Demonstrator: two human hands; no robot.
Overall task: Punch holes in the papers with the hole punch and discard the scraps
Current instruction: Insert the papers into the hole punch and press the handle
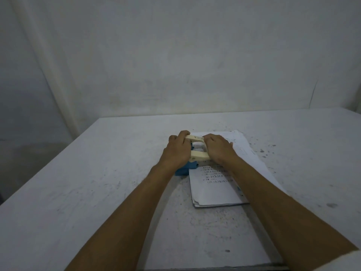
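A hole punch (197,156) with a blue base and cream lever arms sits on the left edge of a stack of printed papers (213,189) in the middle of the table. My left hand (176,151) grips the punch from its left side, fingers curled over the far lever arm. My right hand (218,148) lies palm down on the right end of the levers and on the papers. The punch's slot and the paper edge inside it are hidden by my hands. No scraps are visible.
The white table (97,192) is scuffed and speckled with dark marks, several of them to the right of the papers. A plain wall stands behind its far edge. The table's left edge runs diagonally from back to front.
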